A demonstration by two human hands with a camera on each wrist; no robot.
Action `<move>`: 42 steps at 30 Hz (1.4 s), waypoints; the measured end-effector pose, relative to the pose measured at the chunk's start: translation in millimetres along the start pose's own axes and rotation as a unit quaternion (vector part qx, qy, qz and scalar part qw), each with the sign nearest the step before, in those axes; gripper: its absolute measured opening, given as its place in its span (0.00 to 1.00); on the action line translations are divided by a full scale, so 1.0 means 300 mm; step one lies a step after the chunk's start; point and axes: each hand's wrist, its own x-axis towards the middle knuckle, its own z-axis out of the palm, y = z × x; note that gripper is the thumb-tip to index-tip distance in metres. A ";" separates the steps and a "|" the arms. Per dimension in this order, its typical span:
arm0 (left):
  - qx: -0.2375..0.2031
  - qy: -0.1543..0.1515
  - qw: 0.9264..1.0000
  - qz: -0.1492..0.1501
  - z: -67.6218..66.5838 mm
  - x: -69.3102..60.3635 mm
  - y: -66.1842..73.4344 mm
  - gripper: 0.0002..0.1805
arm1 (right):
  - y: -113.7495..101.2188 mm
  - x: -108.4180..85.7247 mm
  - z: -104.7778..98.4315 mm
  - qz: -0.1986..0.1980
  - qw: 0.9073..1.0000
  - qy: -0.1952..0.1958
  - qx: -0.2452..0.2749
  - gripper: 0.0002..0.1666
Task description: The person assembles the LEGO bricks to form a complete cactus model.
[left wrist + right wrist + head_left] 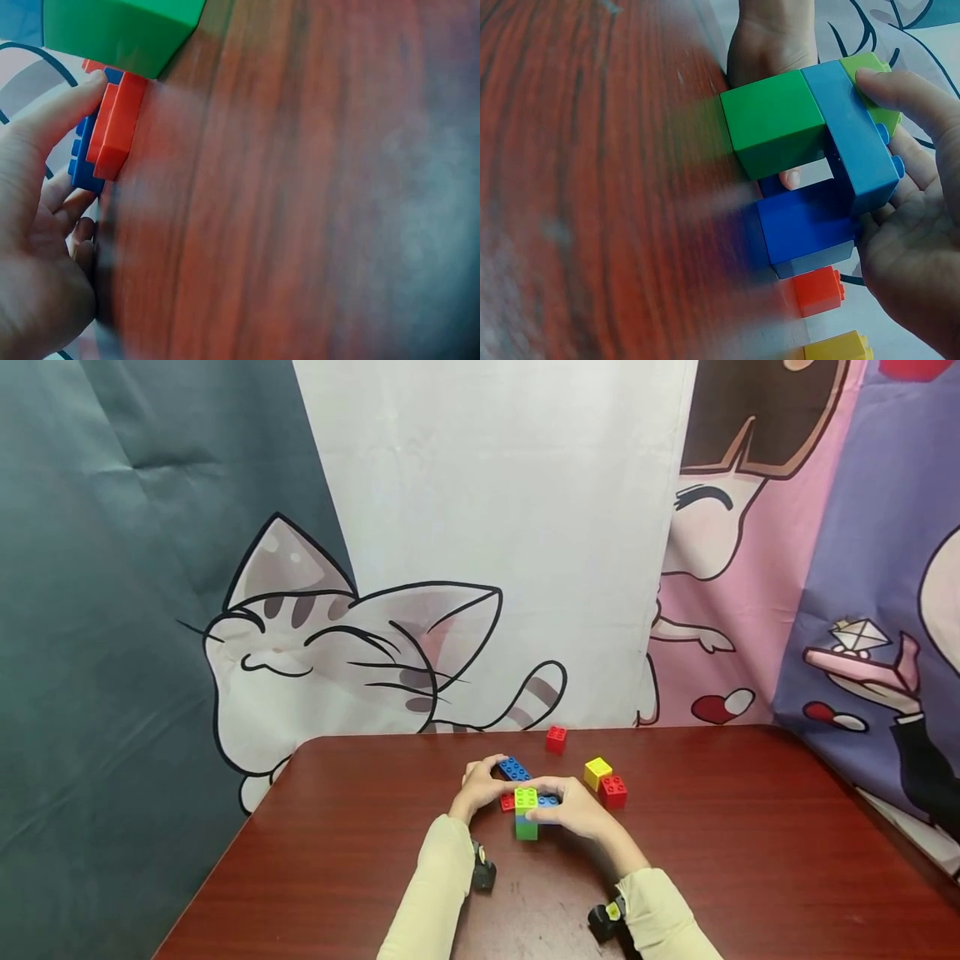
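My right hand [573, 810] holds a small structure of toy building bricks, thumb on the lime brick [870, 90] on top. Under that lies a light blue brick [851, 135], bridging a green brick [772, 124] and a dark blue brick [810, 229], with a gap between these two. Farther back and left, my left hand [480, 789] grips a long blue brick [514, 768], thumb on the near side and fingers around the far side. Close against it is a red brick [120, 124]; whether the two are joined, I cannot tell.
On the brown table [337, 860], a yellow brick [597, 772] and a red brick [612, 792] stand together to the right. Another red brick [557, 739] sits near the back edge. Behind hangs a cartoon-printed cloth [525, 527].
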 end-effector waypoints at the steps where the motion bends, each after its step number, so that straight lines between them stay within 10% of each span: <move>1: 0.002 0.001 1.000 0.003 0.004 0.001 0.000 0.34 | 0.000 -0.003 -0.003 0.003 1.000 0.002 0.001 0.26; 31: -0.176 0.114 0.978 0.007 -0.001 -0.002 -0.009 0.32 | 0.006 0.003 0.008 -0.024 1.000 0.002 -0.006 0.23; 42: -0.198 0.147 0.968 0.050 -0.023 -0.024 0.003 0.33 | -0.001 0.000 0.005 -0.019 1.000 -0.003 -0.003 0.24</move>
